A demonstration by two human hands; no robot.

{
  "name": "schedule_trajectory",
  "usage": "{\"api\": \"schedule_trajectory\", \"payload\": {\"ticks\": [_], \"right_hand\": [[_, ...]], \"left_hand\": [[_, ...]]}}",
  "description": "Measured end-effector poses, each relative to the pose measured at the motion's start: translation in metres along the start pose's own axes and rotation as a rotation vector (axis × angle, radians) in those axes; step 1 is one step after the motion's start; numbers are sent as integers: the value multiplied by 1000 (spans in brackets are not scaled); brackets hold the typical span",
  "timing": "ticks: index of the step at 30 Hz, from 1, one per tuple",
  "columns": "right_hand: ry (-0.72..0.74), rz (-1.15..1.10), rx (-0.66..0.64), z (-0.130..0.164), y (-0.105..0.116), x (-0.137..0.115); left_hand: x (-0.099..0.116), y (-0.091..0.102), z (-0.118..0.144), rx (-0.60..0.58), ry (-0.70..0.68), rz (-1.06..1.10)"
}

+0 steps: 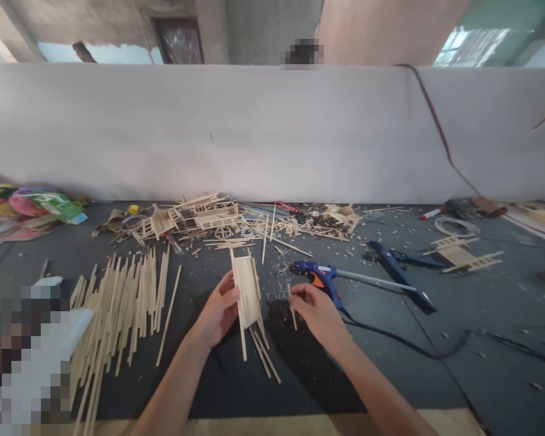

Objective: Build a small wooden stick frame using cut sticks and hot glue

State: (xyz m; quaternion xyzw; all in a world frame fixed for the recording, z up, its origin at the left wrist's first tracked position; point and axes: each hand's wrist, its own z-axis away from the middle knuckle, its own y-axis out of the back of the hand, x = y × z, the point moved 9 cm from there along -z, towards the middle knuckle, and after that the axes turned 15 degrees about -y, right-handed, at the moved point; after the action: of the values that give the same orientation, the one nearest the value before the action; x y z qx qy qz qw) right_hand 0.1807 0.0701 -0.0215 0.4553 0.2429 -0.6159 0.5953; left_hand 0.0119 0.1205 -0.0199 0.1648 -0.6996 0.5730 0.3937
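My left hand point(218, 310) grips a small frame of thin wooden sticks point(247, 290) by its left edge, thumb on the near face. The frame is tilted up, with a slatted panel in its middle and longer sticks jutting past its ends. To the right, my right hand point(315, 306) pinches a short wooden stick point(292, 307) between thumb and fingers, apart from the frame. Just beyond that hand a blue glue gun point(318, 275) with an orange trigger rests on the dark table, its nozzle pointing left and a glue stick in its back.
Many loose sticks point(131, 303) lie spread on the left. Stick models and scraps point(213, 218) crowd the back edge below a white partition point(254, 133). At right are a dark blue tool point(402, 278), another stick frame point(463, 254) and a black cord point(404, 345).
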Motion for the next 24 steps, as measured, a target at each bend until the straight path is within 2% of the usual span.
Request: {"api": "schedule_trajectory", "payload": {"ticks": [4,8,12,24], "right_hand": [[17,-192,-41,0,-1,0],[52,-215,-28,6,-4,-6],[68,-224,15,9,-2,-8],[64,-305,-11,10,-6,-6]], "left_hand": [[-10,-17,7,-115,73,-41],[-19,-25,12,-184,119,-83],[-24,-30,14,-214,131,-104],[-30,-34,18,-253,160,-128]]}}
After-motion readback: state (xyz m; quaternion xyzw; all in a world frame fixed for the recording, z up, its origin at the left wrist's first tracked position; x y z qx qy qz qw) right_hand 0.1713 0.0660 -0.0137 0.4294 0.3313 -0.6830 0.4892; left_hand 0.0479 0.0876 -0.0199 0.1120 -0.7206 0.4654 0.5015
